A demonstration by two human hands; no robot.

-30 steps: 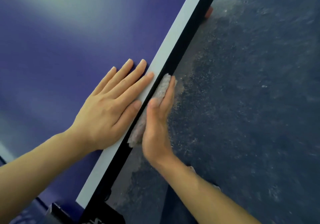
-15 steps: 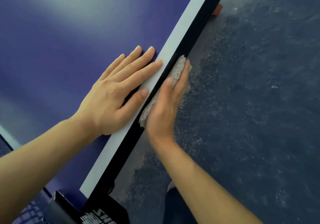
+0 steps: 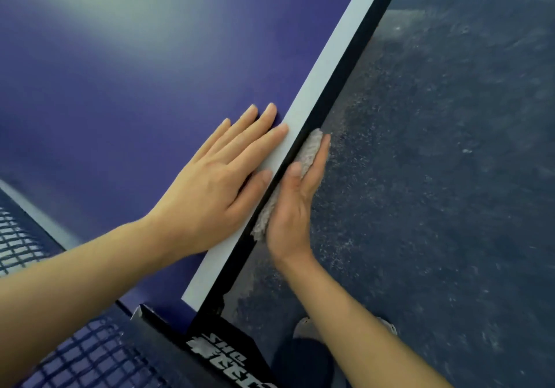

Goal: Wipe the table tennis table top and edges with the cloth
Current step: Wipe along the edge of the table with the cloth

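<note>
Along the table's side edge: a grey, fuzzy cloth (image 3: 309, 147) lies lengthwise against the black edge face (image 3: 357, 54) of the table tennis table, just below the white border line (image 3: 330, 66).
Cloth position: sandwiched between the edge face and a palm, with its two ends showing beyond the fingertips and the heel of the hand.
Right hand (image 3: 289, 216): held flat and upright outside the table, fingers straight and together, pressing the cloth against the edge face. The thumb lies along the cloth's upper side. Nothing is curled round it.
Left hand (image 3: 216, 189): spread palm-down on the blue table top (image 3: 120, 87) just inside the same edge, fingers straight and slightly fanned. It holds nothing (the index fingertip and the thumb reach onto the white line).
Hands together: directly opposite each other, with only the white line and the table's edge between them.
Net end of the table: a dark mesh net (image 3: 90, 357) and a black net post (image 3: 228, 354) with white lettering sit at the corner where the side edge ends, close to the person's forearms.
Floor (image 3: 450, 177): dark and speckled, with a paler, dusty patch running beside the table's edge.
Person: bare forearms reach in from below. A grey shoe (image 3: 301, 326) shows on the floor beneath the right forearm.
</note>
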